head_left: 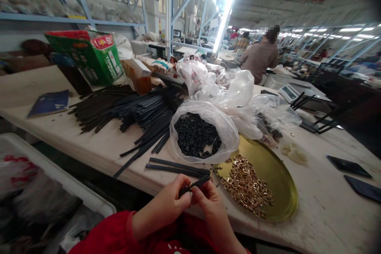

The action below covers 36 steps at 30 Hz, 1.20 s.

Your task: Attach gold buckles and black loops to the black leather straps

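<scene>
A black strip (202, 181) is held at the table's near edge, pinched between the left hand (168, 203) and the right hand (212, 202), fingers closed, with a small gold-toned piece (192, 184) caught between the fingertips. The two-handed grip, held low and close to the body, is probably meant to steady so small a part. Two loose strips (175, 171) are laid just beyond, seemingly for easy reach, while gold-toned buckles (247, 182) are heaped in a brass-coloured tray (287, 194) on the right. An open plastic bag (231, 137) of black pieces (195, 135) is set between the tray and a fanned pile of strips (145, 105). The table's (321, 210) far side is blocked by crumpled bags (242, 87) and a green carton (89, 57); a co-worker (260, 58) is seen beyond, well apart
</scene>
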Available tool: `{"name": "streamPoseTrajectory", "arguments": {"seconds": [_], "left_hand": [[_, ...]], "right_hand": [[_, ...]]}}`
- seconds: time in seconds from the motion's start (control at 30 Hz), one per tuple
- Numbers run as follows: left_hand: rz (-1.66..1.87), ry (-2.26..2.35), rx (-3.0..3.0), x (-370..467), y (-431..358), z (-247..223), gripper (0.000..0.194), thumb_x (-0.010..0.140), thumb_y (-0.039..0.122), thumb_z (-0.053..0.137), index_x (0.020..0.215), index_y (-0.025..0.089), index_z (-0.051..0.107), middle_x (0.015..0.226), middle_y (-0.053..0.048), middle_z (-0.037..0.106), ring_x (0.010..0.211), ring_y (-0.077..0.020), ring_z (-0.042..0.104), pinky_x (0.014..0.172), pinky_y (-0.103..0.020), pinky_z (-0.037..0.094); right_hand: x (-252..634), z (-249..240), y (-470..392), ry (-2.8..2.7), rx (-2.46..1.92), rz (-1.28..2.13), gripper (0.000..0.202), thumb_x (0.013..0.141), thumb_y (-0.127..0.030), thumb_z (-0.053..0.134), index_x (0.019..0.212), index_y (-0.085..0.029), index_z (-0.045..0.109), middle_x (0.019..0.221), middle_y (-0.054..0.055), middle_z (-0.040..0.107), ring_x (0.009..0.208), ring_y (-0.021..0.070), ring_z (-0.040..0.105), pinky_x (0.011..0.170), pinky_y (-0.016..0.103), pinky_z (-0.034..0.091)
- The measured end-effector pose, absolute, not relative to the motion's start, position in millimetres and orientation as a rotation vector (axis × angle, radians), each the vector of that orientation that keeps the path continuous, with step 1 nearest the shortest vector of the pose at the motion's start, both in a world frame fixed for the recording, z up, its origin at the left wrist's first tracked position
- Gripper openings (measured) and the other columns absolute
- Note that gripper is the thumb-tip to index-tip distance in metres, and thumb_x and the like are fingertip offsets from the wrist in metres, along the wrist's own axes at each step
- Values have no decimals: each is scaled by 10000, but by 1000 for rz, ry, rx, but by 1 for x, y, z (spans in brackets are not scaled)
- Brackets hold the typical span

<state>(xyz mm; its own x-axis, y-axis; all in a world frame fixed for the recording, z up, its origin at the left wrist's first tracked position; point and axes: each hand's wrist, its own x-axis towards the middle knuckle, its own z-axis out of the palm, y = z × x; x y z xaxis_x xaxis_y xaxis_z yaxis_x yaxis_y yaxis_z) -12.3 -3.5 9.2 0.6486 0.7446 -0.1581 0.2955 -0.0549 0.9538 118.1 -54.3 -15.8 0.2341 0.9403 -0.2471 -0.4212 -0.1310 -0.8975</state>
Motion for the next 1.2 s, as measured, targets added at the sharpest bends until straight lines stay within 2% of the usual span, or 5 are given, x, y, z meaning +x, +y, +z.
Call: {"name": "streamPoseTrajectory", "arguments": {"seconds": [0.23,0.47,0.67,0.87,1.2], "left_hand": [[385,855,1459,-7,1,2,179,827,313,411,710,179,430,606,42,496,572,-102,465,574,-219,381],[306,839,1429,-8,1,0,236,838,377,425,749,163,471,637,29,533,500,-79,407,485,-199,320],[299,848,1374,-8,-1,-13,218,844,371,430,783,165,471,605,42,558,441,-61,370,439,-179,295],[290,812,1407,-11,-2,-5,219,819,360,457,795,145,486,640,24,566,459,-62,418,433,-172,319],[252,845,1356,-14,-2,-7,213,785,360,512,767,148,521,585,44,559,421,-64,396,400,-178,265]], "right_hand": [[121,-25,-54,-748,-1217,1272,303,657,-451,698,676,-174,577,545,-38,549,497,96,468,499,222,385],[123,-28,-56,-587,-1040,1495,219,770,-388,605,784,-172,567,611,-25,576,522,97,500,539,230,403],[126,-28,-60,-679,-1223,1290,257,729,-414,650,769,-165,602,628,-25,573,575,96,479,563,211,395],[126,-29,-61,-575,-1091,1497,249,749,-425,623,772,-180,587,620,-32,557,528,97,472,532,224,386],[124,-24,-64,-646,-1202,1402,298,728,-465,631,791,-176,593,661,-26,572,590,106,476,576,227,405]]}}
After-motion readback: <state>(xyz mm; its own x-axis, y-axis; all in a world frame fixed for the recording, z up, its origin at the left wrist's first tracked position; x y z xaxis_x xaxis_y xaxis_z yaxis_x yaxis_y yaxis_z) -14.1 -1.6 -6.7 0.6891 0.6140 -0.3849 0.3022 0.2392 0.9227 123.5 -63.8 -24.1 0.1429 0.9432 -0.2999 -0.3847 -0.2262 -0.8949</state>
